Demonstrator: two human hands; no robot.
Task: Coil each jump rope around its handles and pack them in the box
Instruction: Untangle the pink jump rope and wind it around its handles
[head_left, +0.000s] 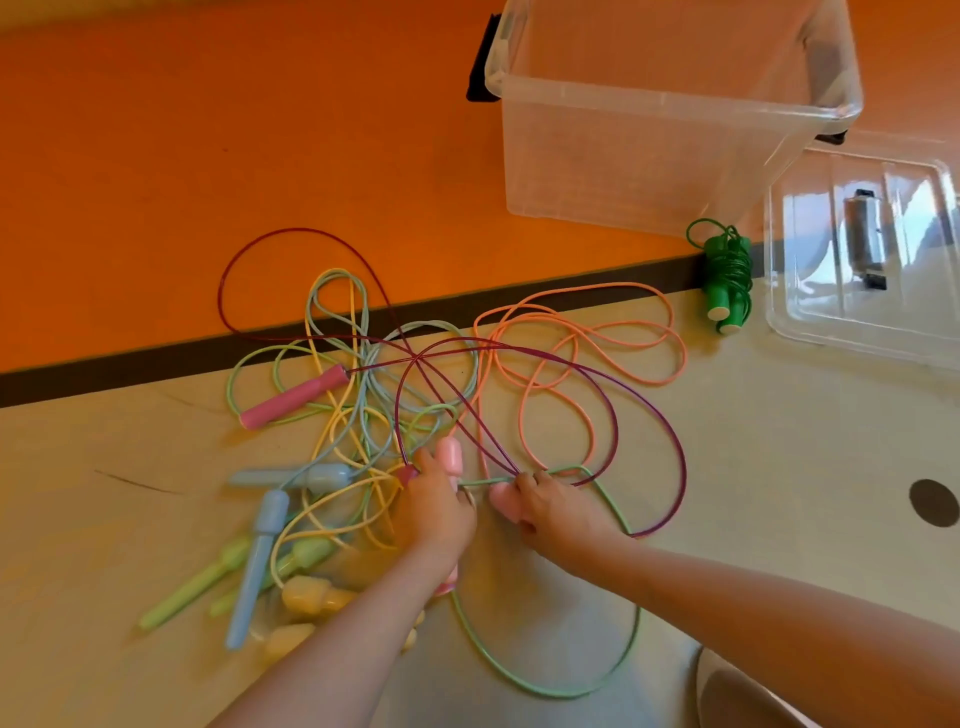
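Note:
A tangle of jump ropes lies on the floor in front of me. My left hand (436, 506) grips a light pink handle (451, 454) that sticks up past my fingers. My right hand (558, 514) grips the second light pink handle (503, 501), with cords running under my fingers. Their peach cord (582, 332) loops toward the upper right. A dark purple cord (649, 410) crosses it and ends at a deeper pink handle (293, 397). Blue handles (260, 566), green handles (197, 584) and yellow handles (311, 597) lie at the lower left. A coiled green rope (727, 278) sits by the clear box (670, 114).
The box's clear lid (862, 260) lies flat at the right, next to the coiled green rope. A dark stripe (130, 369) divides the orange floor from the beige floor. A round dark spot (933, 502) marks the floor at the right edge.

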